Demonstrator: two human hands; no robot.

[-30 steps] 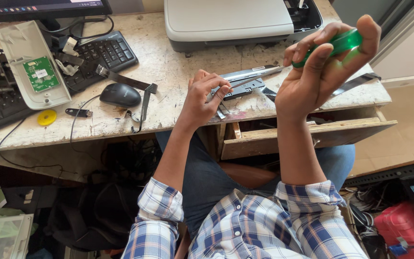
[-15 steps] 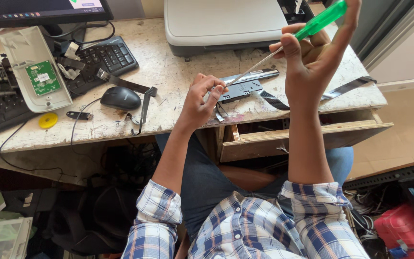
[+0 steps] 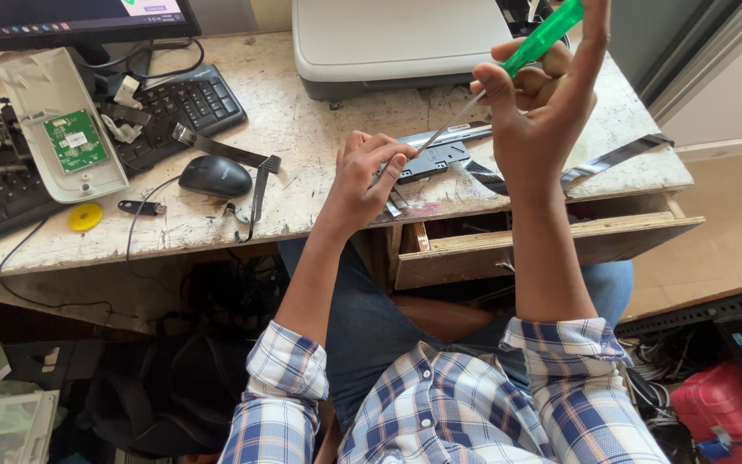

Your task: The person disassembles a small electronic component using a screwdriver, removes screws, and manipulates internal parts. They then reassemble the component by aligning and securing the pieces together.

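My right hand (image 3: 543,112) is raised above the desk and grips a screwdriver with a green handle (image 3: 547,34). Its metal shaft slants down and left to a dark grey electronic part (image 3: 435,159) lying on the desk near the front edge. My left hand (image 3: 367,176) rests on the left end of that part, fingers curled over it and next to the screwdriver tip. A flat dark ribbon cable (image 3: 611,159) runs out to the right of the part.
A black mouse (image 3: 215,174), black keyboard (image 3: 178,107), white casing with a green circuit board (image 3: 75,139), yellow disc (image 3: 85,216) and loose black strap (image 3: 255,185) lie left. A grey-white printer (image 3: 397,39) stands behind. An open wooden drawer (image 3: 551,245) juts out below.
My right hand has lifted higher and tilted the screwdriver, so the shaft tip now comes down at the part by my left fingers. My left hand stays on the part.
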